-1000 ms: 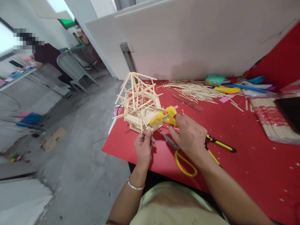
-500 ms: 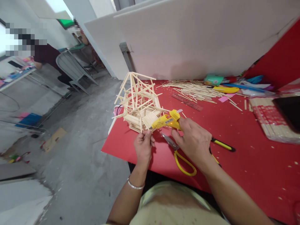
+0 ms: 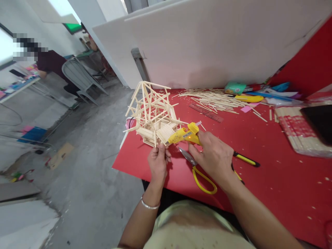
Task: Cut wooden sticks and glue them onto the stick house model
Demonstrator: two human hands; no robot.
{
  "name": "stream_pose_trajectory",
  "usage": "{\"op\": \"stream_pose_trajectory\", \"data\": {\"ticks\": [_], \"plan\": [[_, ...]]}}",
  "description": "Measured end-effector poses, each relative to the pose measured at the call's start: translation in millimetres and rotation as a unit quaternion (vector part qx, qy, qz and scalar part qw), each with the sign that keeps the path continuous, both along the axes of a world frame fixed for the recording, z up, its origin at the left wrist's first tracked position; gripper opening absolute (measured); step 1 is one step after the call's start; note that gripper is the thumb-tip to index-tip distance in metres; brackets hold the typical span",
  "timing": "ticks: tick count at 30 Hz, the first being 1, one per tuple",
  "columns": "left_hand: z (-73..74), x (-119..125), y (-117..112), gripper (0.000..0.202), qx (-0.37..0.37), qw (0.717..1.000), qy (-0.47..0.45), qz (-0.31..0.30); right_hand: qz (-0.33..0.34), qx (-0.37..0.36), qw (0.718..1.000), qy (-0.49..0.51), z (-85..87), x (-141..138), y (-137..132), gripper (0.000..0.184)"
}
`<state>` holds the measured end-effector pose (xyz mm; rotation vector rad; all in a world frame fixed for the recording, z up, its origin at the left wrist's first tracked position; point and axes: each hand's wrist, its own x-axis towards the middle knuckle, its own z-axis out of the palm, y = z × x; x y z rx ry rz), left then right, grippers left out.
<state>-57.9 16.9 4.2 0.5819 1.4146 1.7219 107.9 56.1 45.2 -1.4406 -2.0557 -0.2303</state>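
A small house-like frame of thin wooden sticks (image 3: 151,112) stands at the red table's left end, with a peaked open roof and a slatted panel (image 3: 166,133) low on its front. My left hand (image 3: 158,160) pinches at the front lower edge of this stick model; what lies between thumb and fingers is too small to make out. In my right hand (image 3: 212,152) is a yellow glue gun (image 3: 185,134), an orange light glowing on its body. Its nozzle points left, at the slatted panel's edge just above my left fingers. Yellow-handled scissors (image 3: 198,171) lie beneath my right hand.
Loose sticks (image 3: 212,98) are heaped at the back of the red table (image 3: 272,193), by a clear ruler (image 3: 206,112). A utility knife (image 3: 246,159) lies right of my right hand. Bagged sticks (image 3: 293,135) sit far right under a dark phone. A person (image 3: 52,65) sits at the left.
The view has shifted very slightly. The stick model's top leans a touch further left, while both hands and the glue gun keep nearly the same places.
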Motion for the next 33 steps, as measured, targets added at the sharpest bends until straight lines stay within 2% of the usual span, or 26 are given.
{"op": "stream_pose_trajectory", "data": {"ticks": [5, 10, 15, 22, 26, 30, 33], "plan": [[4.0, -2, -2, 0.030, 0.000, 1.000, -0.007, -0.015, -0.003, -0.002, 1.000, 0.004, -2.4, 2, -1, 0.037], [0.6, -5, -4, 0.019, 0.014, 1.000, 0.020, -0.019, -0.009, 0.009, 1.000, 0.002, -2.6, 3, -1, 0.038], [-3.2, -6, -5, 0.021, 0.011, 0.998, 0.067, -0.007, -0.010, 0.012, 1.000, -0.002, -2.2, 2, -1, 0.038], [-0.4, -6, -6, 0.027, -0.006, 0.991, 0.135, 0.014, -0.012, 0.010, 1.000, -0.003, -3.3, 3, -1, 0.038], [-1.4, -6, -6, 0.027, -0.002, 0.989, 0.145, 0.020, -0.020, 0.013, 1.000, 0.007, -4.1, 0, -3, 0.037], [-4.7, -7, -6, 0.027, 0.002, 0.989, 0.148, 0.020, -0.032, -0.014, 0.998, 0.050, -4.4, -1, -1, 0.041], [-6.4, -7, -6, 0.027, 0.006, 0.988, 0.151, 0.029, -0.096, -0.078, 0.988, 0.090, -6.7, 20, 6, 0.056]]}}
